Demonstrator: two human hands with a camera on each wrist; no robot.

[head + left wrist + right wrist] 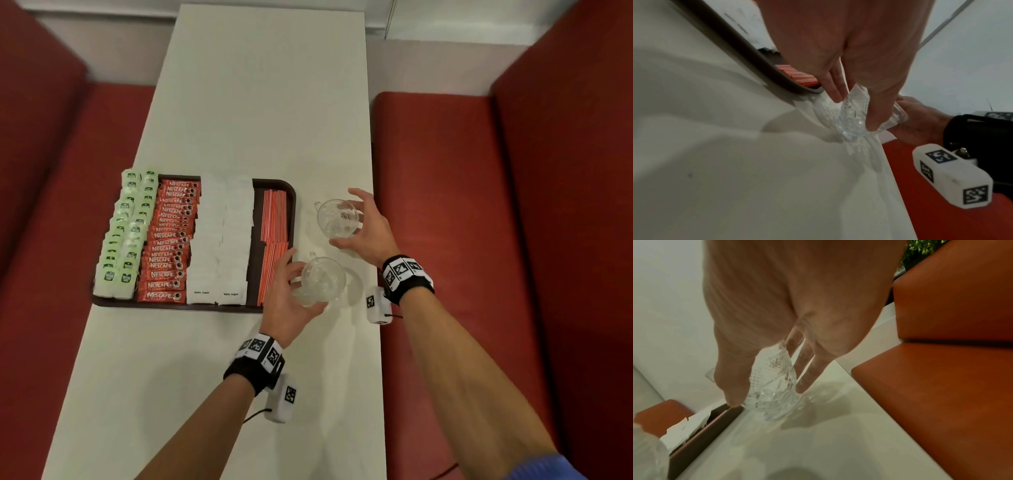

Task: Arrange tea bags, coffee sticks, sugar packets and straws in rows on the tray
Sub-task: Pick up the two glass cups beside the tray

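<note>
A dark brown tray holds rows of green tea bags, red coffee sticks, white sugar packets and orange-red straws. Just right of it stand two cut-glass cups. My left hand grips the near cup by the tray's front right corner. In the left wrist view my left hand pinches that cup between thumb and fingers, next to the tray rim. My right hand wraps the far cup. In the right wrist view my right hand has thumb and fingers around this cup.
The white table is long and narrow. Its right edge runs close beside both cups. Red upholstered benches flank it on both sides. Bare tabletop lies beyond the tray and in front of it.
</note>
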